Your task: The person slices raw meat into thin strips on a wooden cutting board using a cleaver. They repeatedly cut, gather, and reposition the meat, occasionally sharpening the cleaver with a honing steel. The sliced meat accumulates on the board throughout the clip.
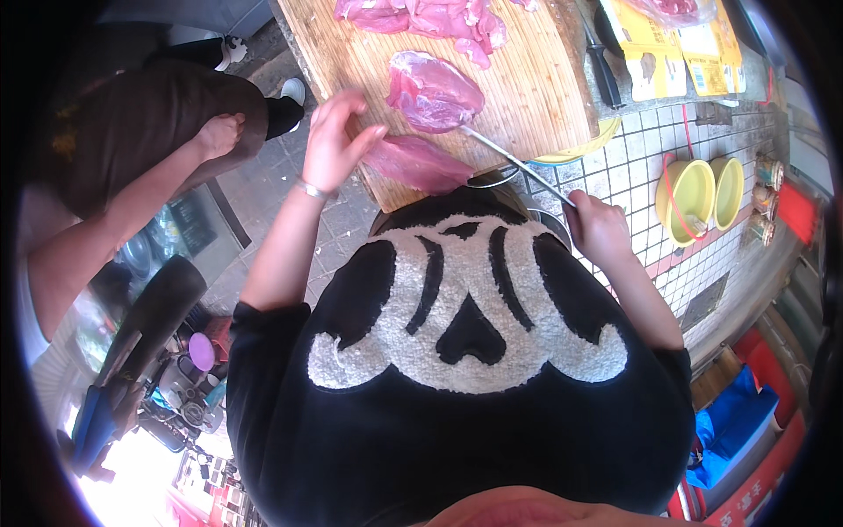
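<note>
On the wooden cutting board (546, 99), a thick piece of raw meat (435, 92) lies in the middle. Nearer my body is a longer, smooth piece of raw meat (418, 163), close to the board's edge. My left hand (339, 141) is beside that longer piece, fingers apart and slightly blurred; whether it touches the meat is unclear. My right hand (598, 227) grips a knife (517, 163) whose handle is hidden in the fist. The narrow blade points up and left, its tip at the lower edge of the thick piece. More cut raw meat (428, 16) lies at the board's far side.
A dark-handled tool (604, 79) and yellow packaging (658, 72) lie on the counter right of the board. Yellow tubs (685, 201) stand farther right by the tiled surface. At the left is another person, with a bare arm (132, 197) and a dark apron (164, 125).
</note>
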A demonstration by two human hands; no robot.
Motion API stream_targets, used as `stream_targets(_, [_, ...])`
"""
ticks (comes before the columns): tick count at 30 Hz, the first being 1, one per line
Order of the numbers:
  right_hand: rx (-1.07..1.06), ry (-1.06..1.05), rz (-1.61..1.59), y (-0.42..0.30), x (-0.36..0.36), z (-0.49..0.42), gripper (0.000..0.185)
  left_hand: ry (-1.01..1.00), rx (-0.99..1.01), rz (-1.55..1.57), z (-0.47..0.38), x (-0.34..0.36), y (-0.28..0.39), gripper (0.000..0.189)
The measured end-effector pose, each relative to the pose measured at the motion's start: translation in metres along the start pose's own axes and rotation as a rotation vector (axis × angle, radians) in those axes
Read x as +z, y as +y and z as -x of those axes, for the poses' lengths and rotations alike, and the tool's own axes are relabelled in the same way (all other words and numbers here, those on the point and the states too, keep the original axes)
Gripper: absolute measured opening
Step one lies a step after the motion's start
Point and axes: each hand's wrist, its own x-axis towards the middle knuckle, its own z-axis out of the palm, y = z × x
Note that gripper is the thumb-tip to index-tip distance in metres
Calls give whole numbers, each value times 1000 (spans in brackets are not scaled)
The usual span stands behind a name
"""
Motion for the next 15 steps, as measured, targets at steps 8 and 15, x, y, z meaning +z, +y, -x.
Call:
stream_targets(8, [52, 366, -397, -20, 11, -9, 22, -756, 59, -298, -118, 28, 27, 47])
stream_targets(15, [124, 351, -491, -32, 18, -1, 20, -739, -413, 529, -96, -33, -17, 41])
